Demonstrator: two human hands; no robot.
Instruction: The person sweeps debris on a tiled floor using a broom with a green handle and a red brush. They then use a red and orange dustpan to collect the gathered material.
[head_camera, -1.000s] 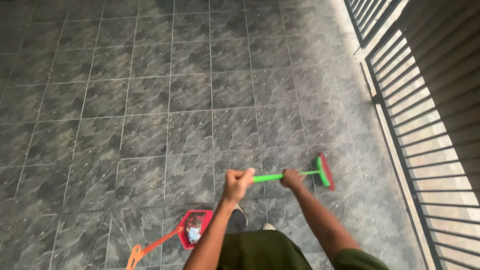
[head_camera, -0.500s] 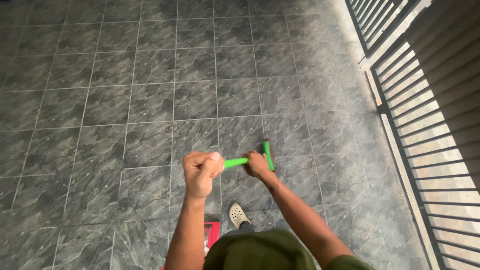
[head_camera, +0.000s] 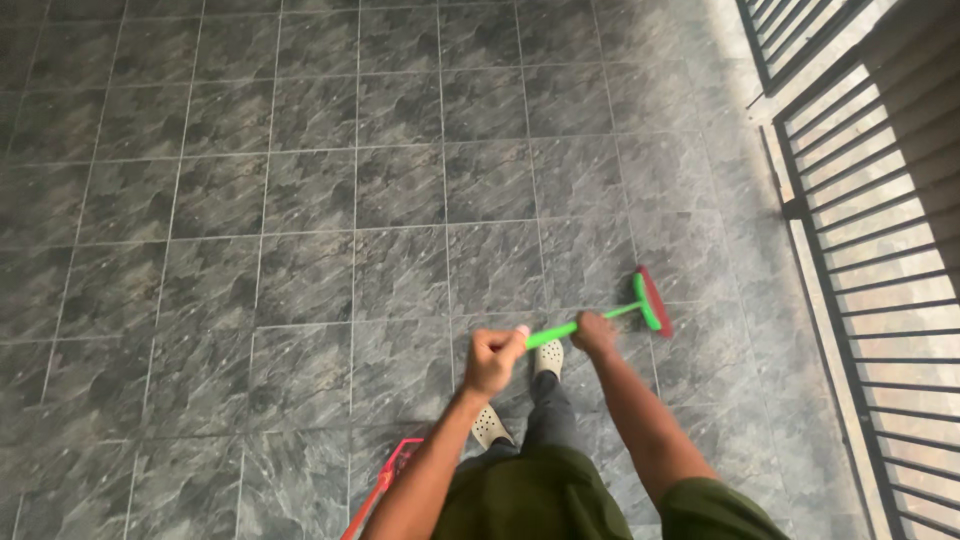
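Left hand (head_camera: 492, 358): fist wrapped tight round the top end of the green broom handle (head_camera: 580, 326), fingers curled shut on it
Right hand (head_camera: 596, 333): fingers closed over the handle further down, toward 2 o'clock of the left hand
Broom head (head_camera: 652, 300): red bristles, green bar, down on the grey tiled floor (head_camera: 300, 200) at 2 o'clock from the hands
Dustpan (head_camera: 385, 485): red frame at 7 o'clock, partly hidden
Shoes (head_camera: 547, 358): pale clogs below the hands
Metal grille (head_camera: 880, 200): along 3 o'clock
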